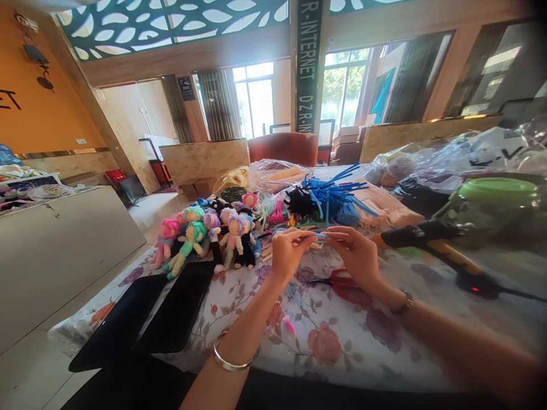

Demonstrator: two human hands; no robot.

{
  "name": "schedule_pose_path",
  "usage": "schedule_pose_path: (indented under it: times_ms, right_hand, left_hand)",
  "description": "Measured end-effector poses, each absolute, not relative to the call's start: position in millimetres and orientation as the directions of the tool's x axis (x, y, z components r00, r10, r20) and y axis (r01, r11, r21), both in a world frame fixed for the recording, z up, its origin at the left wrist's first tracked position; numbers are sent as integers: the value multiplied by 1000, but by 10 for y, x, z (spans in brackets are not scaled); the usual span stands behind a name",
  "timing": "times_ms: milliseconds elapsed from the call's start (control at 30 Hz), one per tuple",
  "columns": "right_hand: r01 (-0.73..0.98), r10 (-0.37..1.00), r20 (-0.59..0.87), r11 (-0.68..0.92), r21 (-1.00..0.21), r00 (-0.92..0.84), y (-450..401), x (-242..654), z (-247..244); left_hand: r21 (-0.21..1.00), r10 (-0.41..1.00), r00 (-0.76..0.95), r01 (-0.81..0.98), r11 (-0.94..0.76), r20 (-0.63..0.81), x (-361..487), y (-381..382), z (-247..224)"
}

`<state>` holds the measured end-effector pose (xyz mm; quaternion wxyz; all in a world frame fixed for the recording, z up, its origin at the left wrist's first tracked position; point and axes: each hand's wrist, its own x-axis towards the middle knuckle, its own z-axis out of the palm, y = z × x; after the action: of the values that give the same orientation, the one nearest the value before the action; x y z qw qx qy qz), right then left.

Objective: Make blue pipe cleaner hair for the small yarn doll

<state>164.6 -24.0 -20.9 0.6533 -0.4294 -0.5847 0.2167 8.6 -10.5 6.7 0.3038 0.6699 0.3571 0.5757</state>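
Both hands meet above the flowered tablecloth (333,341). My left hand (288,252) and my right hand (356,253) pinch the two ends of a thin blue pipe cleaner (320,234) held level between them. A silver bangle (228,359) circles my left wrist. Red-handled scissors (348,286) lie on the cloth just under my right hand. Behind the hands sits a heap of blue pipe cleaners (337,199) beside a black fuzzy bundle (299,200).
Several small yarn-haired dolls (205,233) lie at the left of the table. A black tray (145,319) sits at the front left edge. A black and yellow glue gun (431,242), a green-lidded jar (496,196) and plastic bags (470,151) crowd the right. A red chair (284,148) stands behind.
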Motion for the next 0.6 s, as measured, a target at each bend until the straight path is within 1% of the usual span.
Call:
schedule_pose_path:
  times_ms: [167,500,600]
  right_hand:
    - [253,750,613,561,-788,248,-217,1676,-240]
    - [279,726,644,584,-762,240,-222,1687,-218]
    - [261,720,656,604,-754,229,-219,1686,-226]
  left_hand:
    - [806,819,71,145,-573,569,82,-122,75]
    - [770,810,155,250,-586,566,98,-120,80]
    - [749,796,178,271,-605,578,100,-111,72]
